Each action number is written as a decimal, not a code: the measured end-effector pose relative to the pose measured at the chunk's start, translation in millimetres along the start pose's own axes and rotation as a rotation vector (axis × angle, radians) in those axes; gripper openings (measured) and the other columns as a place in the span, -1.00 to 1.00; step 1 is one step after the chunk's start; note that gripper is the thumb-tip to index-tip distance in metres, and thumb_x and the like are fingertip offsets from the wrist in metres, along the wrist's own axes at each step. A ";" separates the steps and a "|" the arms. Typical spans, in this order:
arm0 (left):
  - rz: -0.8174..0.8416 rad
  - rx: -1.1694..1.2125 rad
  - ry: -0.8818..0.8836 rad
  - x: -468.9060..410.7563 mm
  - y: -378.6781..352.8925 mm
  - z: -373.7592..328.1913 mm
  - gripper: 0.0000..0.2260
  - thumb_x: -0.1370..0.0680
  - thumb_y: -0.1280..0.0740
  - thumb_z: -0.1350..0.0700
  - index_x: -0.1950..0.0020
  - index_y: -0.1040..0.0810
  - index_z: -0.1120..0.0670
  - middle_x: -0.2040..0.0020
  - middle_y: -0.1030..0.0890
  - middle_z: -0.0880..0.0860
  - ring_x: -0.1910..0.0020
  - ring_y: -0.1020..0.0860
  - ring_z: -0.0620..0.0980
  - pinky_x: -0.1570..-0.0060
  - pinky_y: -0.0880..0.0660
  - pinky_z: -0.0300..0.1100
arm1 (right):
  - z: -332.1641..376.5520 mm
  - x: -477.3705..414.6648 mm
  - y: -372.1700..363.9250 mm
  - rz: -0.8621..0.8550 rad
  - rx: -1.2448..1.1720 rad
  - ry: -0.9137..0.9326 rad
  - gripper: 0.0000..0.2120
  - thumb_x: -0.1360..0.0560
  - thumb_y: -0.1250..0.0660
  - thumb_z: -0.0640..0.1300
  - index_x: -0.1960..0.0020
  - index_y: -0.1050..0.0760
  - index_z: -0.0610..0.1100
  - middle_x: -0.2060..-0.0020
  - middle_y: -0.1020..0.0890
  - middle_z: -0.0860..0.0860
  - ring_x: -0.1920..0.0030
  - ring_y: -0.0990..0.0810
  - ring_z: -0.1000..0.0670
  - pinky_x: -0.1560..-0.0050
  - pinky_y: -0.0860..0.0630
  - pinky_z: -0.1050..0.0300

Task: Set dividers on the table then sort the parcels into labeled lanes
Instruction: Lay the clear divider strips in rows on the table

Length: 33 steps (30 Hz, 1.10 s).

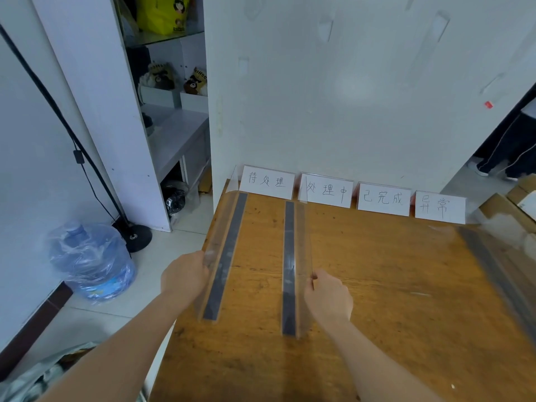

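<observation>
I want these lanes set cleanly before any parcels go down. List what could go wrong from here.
1. The left divider, gripped by the left hand, lies along the left edge of the table; a slip could drop it to the floor.
2. The second divider, pinched by the right hand, ends right at the second label card; pushing it forward may topple the card.
3. Both are clear, so their walls are hard to see and easy to knock.
</observation>
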State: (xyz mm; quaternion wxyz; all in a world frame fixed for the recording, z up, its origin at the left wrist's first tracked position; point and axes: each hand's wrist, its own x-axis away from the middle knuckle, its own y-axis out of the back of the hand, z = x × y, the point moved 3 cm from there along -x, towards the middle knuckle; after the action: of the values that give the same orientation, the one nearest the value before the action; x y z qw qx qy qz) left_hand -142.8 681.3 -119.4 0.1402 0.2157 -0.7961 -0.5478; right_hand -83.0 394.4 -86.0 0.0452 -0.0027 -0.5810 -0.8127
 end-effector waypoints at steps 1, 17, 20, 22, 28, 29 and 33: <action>-0.004 0.004 0.003 0.2 -0.8 0.3 -0.88 -0.61 -0.22 0.05 -0.02 -0.53 0.01 0.24 -0.50 -0.11 0.28 -0.53 -0.10 0.27 -0.45 -0.25 | 0.2 -0.1 0.1 0.001 0.000 0.003 -0.85 -0.63 -0.15 -0.01 -0.01 -0.48 -0.01 0.24 -0.58 0.09 0.28 -0.56 0.11 0.26 -0.58 0.21; -0.005 -0.030 -0.014 -0.3 6.1 -2.8 -0.80 -0.62 -0.19 -0.09 0.00 -0.52 -0.01 0.24 -0.50 -0.10 0.28 -0.51 -0.11 0.28 -0.40 -0.25 | 1.7 -2.4 -2.1 -0.001 -0.005 0.013 -0.83 -0.62 -0.18 -0.01 -0.08 -0.52 -0.02 0.21 -0.60 0.10 0.25 -0.59 0.11 0.21 -0.62 0.18; 0.024 -0.034 -0.006 -0.9 8.1 -1.9 -0.77 -0.63 -0.16 -0.10 0.02 -0.51 -0.02 0.21 -0.49 -0.09 0.25 -0.51 -0.10 0.22 -0.42 -0.24 | 2.1 -2.6 -2.3 -0.004 -0.003 0.020 -0.83 -0.62 -0.17 -0.01 -0.06 -0.52 -0.03 0.21 -0.60 0.09 0.24 -0.60 0.11 0.20 -0.63 0.16; 0.051 -0.043 -0.011 -1.7 5.7 -0.7 -0.78 -0.64 -0.15 -0.08 0.02 -0.51 -0.01 0.20 -0.49 -0.09 0.23 -0.53 -0.10 0.19 -0.44 -0.25 | 2.8 -2.8 -2.7 -0.003 -0.002 0.019 -0.83 -0.62 -0.17 -0.02 -0.05 -0.52 -0.03 0.20 -0.60 0.09 0.23 -0.60 0.10 0.18 -0.63 0.15; 0.041 -0.070 -0.012 1.4 1.1 -3.3 -0.83 -0.63 -0.17 0.01 0.04 -0.53 -0.02 0.23 -0.48 -0.11 0.24 -0.51 -0.12 0.26 -0.35 -0.28 | 1.8 -1.4 -5.1 0.006 -0.013 0.001 -0.84 -0.62 -0.18 -0.04 -0.03 -0.52 -0.04 0.22 -0.58 0.09 0.25 -0.59 0.11 0.19 -0.63 0.16; 0.042 -0.076 -0.014 1.4 1.3 -3.4 -0.83 -0.63 -0.17 0.02 0.01 -0.54 -0.02 0.22 -0.49 -0.11 0.23 -0.51 -0.11 0.25 -0.36 -0.28 | 2.2 -1.6 -4.7 0.006 -0.016 -0.004 -0.84 -0.62 -0.18 -0.04 -0.03 -0.52 -0.04 0.22 -0.58 0.09 0.24 -0.59 0.10 0.19 -0.63 0.16; 0.043 -0.074 -0.021 1.6 4.8 -3.1 -0.81 -0.64 -0.16 -0.01 -0.04 -0.55 -0.02 0.19 -0.50 -0.11 0.23 -0.50 -0.12 0.24 -0.35 -0.28 | 4.0 -2.5 -4.7 0.002 -0.017 -0.009 -0.84 -0.62 -0.18 -0.03 -0.03 -0.51 -0.03 0.23 -0.58 0.09 0.25 -0.59 0.10 0.20 -0.63 0.15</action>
State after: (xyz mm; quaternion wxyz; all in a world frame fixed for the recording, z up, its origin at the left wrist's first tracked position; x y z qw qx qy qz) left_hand -143.6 679.4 -113.8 0.1515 0.1875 -0.7812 -0.5759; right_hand -81.1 399.8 -89.3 0.0434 -0.0073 -0.5741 -0.8176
